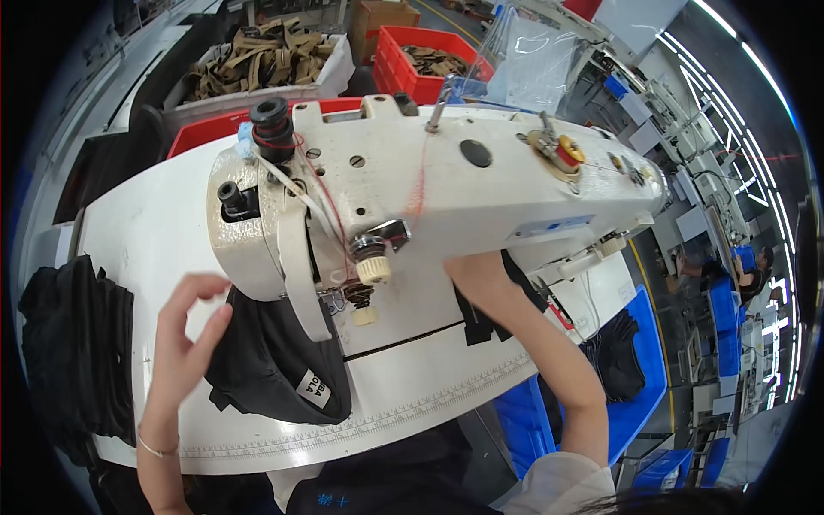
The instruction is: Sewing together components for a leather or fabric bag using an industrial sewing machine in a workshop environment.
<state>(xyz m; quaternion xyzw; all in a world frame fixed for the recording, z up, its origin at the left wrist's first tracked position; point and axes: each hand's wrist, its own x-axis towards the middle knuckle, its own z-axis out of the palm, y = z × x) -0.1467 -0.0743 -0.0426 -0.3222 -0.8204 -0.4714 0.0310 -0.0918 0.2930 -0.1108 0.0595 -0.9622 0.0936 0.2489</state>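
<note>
A white sewing machine [446,189] stretches across the white table. Beneath its needle end lies a black fabric piece [266,360], folded, with a small white label [314,388] near its lower right edge. My left hand [190,326] is at this piece's left side, thumb and forefinger curved and apart, with nothing visible between them. Under the machine's arm reaches my right hand [476,279], its fingers hidden behind the machine body. Just beside it are black fabric strips [485,322]; whether the hand touches them cannot be seen.
Stacked black fabric pieces [77,352] sit at the table's left. Right of the strips lie red-handled snips [556,307]. A blue bin [648,343] with black pieces stands at the right. Behind the machine are a white bin of brown scraps [335,77] and a red crate [399,73].
</note>
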